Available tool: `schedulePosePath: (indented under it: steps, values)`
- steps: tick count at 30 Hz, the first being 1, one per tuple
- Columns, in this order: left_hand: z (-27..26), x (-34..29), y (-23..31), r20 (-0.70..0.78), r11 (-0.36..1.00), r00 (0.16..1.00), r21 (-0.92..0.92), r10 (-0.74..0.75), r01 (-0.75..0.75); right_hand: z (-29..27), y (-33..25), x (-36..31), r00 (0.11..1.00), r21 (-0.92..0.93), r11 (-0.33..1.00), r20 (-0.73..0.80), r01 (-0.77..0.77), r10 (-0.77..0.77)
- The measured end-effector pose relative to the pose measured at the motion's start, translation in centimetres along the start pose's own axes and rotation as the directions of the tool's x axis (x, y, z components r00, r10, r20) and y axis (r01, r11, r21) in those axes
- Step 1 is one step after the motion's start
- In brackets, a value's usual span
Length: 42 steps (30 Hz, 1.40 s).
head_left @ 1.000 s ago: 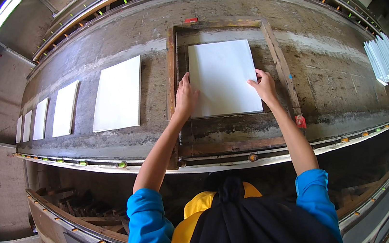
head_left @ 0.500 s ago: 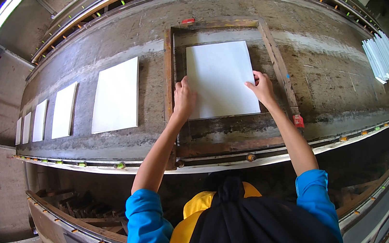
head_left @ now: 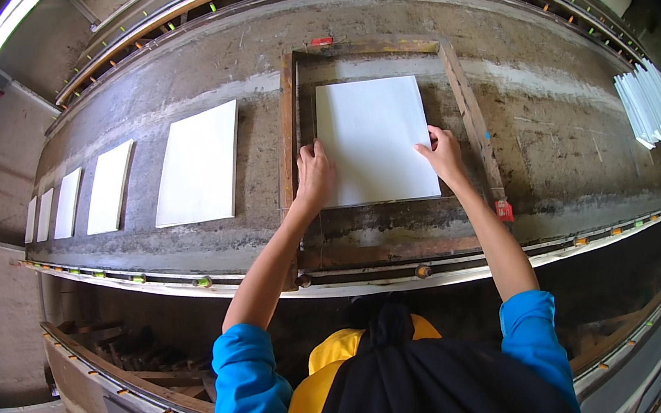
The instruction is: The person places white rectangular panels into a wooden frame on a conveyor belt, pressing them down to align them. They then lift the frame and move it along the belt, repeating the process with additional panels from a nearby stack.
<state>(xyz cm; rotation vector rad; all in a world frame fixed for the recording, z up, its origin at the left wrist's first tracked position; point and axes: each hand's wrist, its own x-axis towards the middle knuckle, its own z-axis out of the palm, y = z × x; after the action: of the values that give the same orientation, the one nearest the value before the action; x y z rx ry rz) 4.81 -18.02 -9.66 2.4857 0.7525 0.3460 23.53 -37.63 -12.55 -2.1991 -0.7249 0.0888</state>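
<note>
A white square tile (head_left: 374, 137) lies flat inside a rusty wooden frame (head_left: 289, 129) on a long grey belt (head_left: 551, 121). My left hand (head_left: 313, 175) rests on the tile's lower left edge, fingers curled over the side. My right hand (head_left: 443, 156) presses on the lower right edge, near the frame's right rail. Both forearms reach forward from blue sleeves.
Several more white tiles lie in a row on the belt to the left, the nearest one (head_left: 199, 166) just outside the frame. A stack of white tiles (head_left: 650, 106) stands on edge at the far right. A metal rail (head_left: 437, 268) runs along the belt's near side.
The tile has slid slightly toward the near side of the frame, with both hands moving along with it. The row of tiles on the left looks shifted a little leftward.
</note>
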Motion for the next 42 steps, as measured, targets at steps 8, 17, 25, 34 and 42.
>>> schedulePosePath:
  steps: [8,17,25,34,42]
  values:
    - [0.1,-0.1,0.1,0.003,0.999,1.0,-0.022,-0.024,0.024,-0.3,-0.2,0.6,0.999,-0.049,0.999,0.046,0.008,-0.005]
    - [-0.3,-0.3,0.2,0.012,1.0,1.0,0.001,-0.024,0.024,-0.6,-1.0,0.2,0.999,-0.084,0.996,0.043,0.012,-0.009]
    - [0.0,-0.3,0.2,0.0,0.999,1.0,0.036,0.0,0.0,-0.5,-0.8,0.1,0.999,-0.078,0.997,0.039,0.023,-0.02]
    - [0.6,-0.5,0.3,-0.079,0.995,0.996,0.097,0.034,-0.027,-0.9,-2.1,-0.4,0.999,-0.141,0.99,0.046,0.006,0.0]
    - [0.7,-0.8,0.2,-0.102,0.946,0.98,0.297,0.169,-0.132,0.0,-1.8,-0.4,0.997,-0.198,0.978,0.015,0.071,-0.069]
